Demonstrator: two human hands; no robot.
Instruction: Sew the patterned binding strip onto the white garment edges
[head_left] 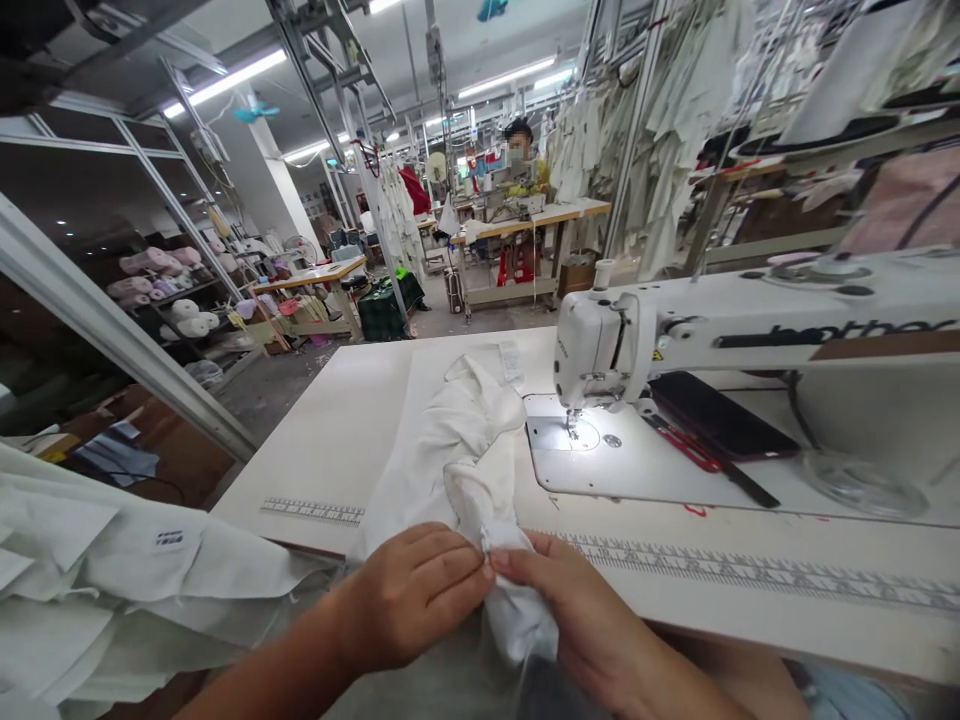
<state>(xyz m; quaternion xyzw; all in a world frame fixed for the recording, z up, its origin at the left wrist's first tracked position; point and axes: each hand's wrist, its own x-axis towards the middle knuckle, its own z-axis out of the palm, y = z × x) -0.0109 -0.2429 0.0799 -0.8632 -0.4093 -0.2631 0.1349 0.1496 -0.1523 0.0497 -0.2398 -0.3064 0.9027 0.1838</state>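
A white garment [457, 420] lies bunched across the sewing table and hangs over its front edge. My left hand [416, 590] grips it from the left, fingers curled over the cloth. From the right, my right hand [559, 600] pinches the same fabric, thumb on top. Both sets of fingertips meet at a gathered spot near the table's front edge. Beyond and to the right stands a white sewing machine [604, 345], its lamp lighting the needle plate [555, 425]. The hands are apart from the needle.
Red-handled scissors or snips [686, 445] and a dark phone [724, 415] lie on the machine bed. A printed ruler [720, 565] runs along the table front. White cloth pieces [150, 580] hang at the left. A person [517, 160] sits at another table behind.
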